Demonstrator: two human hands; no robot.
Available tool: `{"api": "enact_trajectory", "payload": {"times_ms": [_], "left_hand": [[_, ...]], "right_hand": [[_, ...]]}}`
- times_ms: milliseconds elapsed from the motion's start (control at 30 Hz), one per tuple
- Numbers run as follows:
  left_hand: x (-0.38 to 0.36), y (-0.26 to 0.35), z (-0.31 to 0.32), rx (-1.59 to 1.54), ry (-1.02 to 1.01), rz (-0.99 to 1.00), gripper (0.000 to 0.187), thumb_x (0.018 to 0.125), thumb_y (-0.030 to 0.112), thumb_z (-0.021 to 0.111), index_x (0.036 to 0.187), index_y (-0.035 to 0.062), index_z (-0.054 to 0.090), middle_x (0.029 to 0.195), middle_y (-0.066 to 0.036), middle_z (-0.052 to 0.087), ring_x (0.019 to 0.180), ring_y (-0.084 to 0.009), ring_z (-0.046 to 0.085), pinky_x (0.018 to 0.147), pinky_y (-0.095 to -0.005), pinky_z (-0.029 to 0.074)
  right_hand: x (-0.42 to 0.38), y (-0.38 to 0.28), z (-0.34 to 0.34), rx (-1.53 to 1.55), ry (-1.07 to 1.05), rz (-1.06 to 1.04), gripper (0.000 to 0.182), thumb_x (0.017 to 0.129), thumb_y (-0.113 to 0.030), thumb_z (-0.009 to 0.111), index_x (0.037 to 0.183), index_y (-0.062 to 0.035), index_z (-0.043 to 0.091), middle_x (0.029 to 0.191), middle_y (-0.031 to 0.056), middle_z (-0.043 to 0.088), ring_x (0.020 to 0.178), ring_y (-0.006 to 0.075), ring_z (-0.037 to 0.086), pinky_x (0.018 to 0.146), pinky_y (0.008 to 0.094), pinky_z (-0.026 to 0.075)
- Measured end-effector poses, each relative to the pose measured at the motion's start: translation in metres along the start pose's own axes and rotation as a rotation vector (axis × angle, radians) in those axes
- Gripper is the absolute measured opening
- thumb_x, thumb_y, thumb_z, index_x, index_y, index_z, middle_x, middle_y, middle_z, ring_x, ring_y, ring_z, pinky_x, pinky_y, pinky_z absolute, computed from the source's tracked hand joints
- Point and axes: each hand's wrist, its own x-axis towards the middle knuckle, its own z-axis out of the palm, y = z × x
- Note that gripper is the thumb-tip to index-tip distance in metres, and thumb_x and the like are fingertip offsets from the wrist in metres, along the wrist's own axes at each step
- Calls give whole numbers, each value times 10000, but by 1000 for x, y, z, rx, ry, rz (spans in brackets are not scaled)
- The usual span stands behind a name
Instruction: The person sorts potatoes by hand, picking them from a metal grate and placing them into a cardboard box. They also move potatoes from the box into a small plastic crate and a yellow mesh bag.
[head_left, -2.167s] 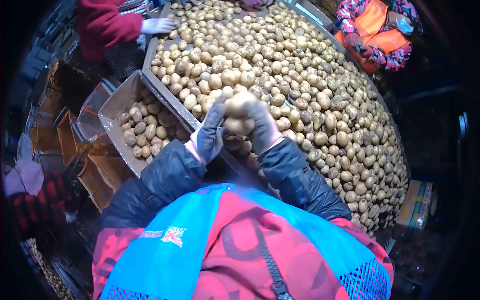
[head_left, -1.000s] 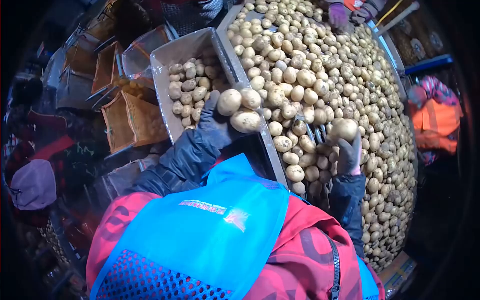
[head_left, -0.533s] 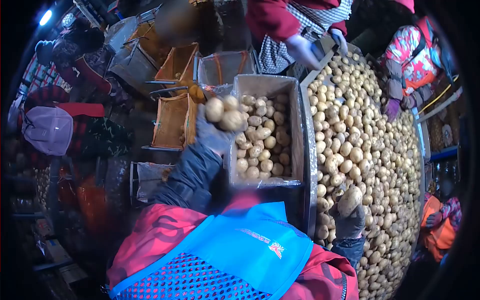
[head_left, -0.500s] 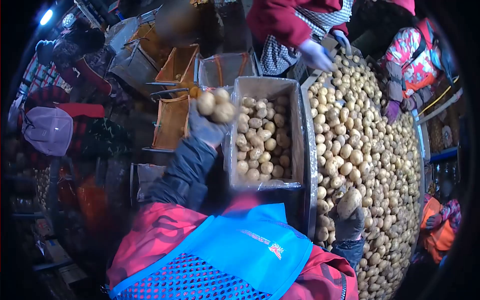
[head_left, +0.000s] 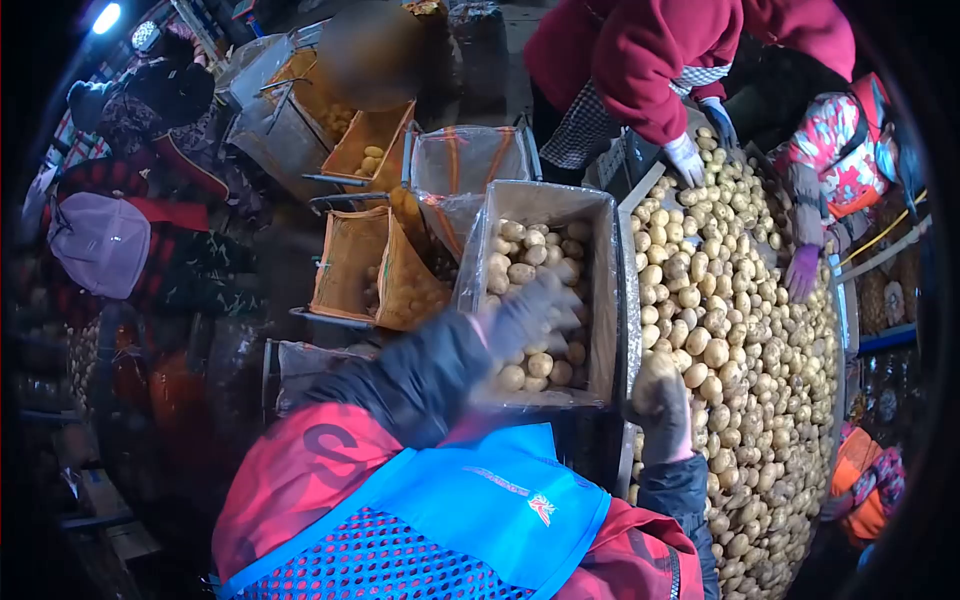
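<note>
Gloved and blurred, my left hand is over the lined crate of potatoes, its fingers apart and pointing right, with no potato in it. My right hand, in a dark glove, is at the left edge of the potato heap, closed on a large potato. The crate stands directly left of the sorting table's edge, and potatoes fill its bottom.
Orange-lined bins and a clear-lined bin stand left of the crate. A co-worker in a red top leans over the heap's far end; others are right and left.
My left hand has moved right and down over the crate, and the potatoes it held are gone from it. My right hand has risen with its potato towards the crate.
</note>
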Motion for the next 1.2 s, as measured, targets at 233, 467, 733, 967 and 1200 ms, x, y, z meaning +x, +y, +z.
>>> {"api": "enact_trajectory", "payload": {"times_ms": [233, 467, 733, 967, 1200], "left_hand": [[-25, -27, 18, -137, 274, 189, 501, 905, 381, 669, 1274, 64, 552, 1174, -85, 640, 1096, -226, 638, 877, -417, 572], [-41, 263, -230, -108, -449, 537, 486, 1000, 289, 486, 1406, 23, 455, 1248, -132, 635, 1071, -257, 646, 978, -400, 510], [83, 46, 24, 723, 194, 95, 470, 1034, 284, 449, 1443, 52, 445, 1300, -161, 600, 1089, -261, 630, 919, -339, 532], [139, -171, 140, 2197, -619, 459, 605, 872, 282, 696, 1425, 144, 493, 1396, -220, 483, 1311, -396, 437, 1100, -496, 345], [250, -208, 174, 2460, -455, 419, 482, 865, 329, 649, 1314, 180, 559, 1220, -174, 543, 1109, -360, 559, 913, -513, 441]], "right_hand": [[0, -5, 47, -651, -118, -195, 609, 913, -63, 635, 1479, -43, 410, 1118, 109, 626, 904, 128, 609, 793, 263, 514], [-46, -10, -6, -305, 181, 1, 466, 966, -91, 602, 1398, 33, 478, 1078, 89, 646, 918, 133, 603, 807, 264, 503], [-128, 18, -112, -860, 798, -275, 524, 851, -210, 750, 1315, -35, 582, 1146, 186, 661, 1017, 254, 650, 903, 358, 518], [-194, 66, -181, -1477, 981, -2, 918, 718, -591, 751, 1465, -150, 451, 1481, 224, 390, 1344, 452, 371, 1120, 569, 289], [-114, 51, -190, -1620, 815, -82, 892, 728, -602, 724, 1497, -268, 419, 1466, 197, 398, 1366, 425, 357, 1094, 624, 284]]}}
